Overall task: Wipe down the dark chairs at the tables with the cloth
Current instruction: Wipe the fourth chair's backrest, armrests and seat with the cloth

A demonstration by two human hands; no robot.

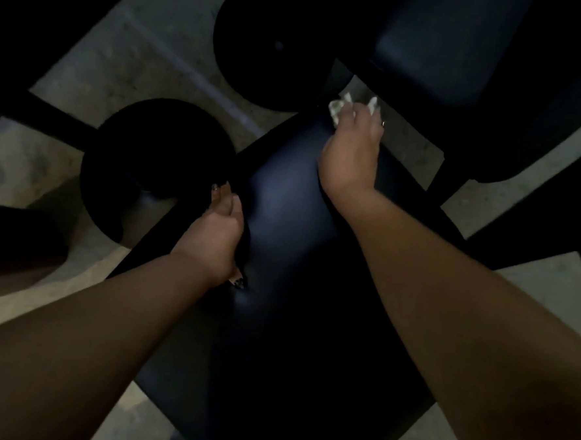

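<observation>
A dark padded chair (281,239) fills the middle of the view, seen from above. My right hand (351,148) reaches to its far edge and presses a small pale cloth (338,109) onto the chair, fingers curled over the cloth. My left hand (216,235) grips the chair's left edge, thumb on the padding and fingers wrapped round the side. A second dark chair (439,48) stands beyond, at the upper right.
Two round black table bases (269,41) (146,163) sit on the grey concrete floor (132,57) to the left and beyond. Black frame bars cross the floor at left and right. The scene is dim.
</observation>
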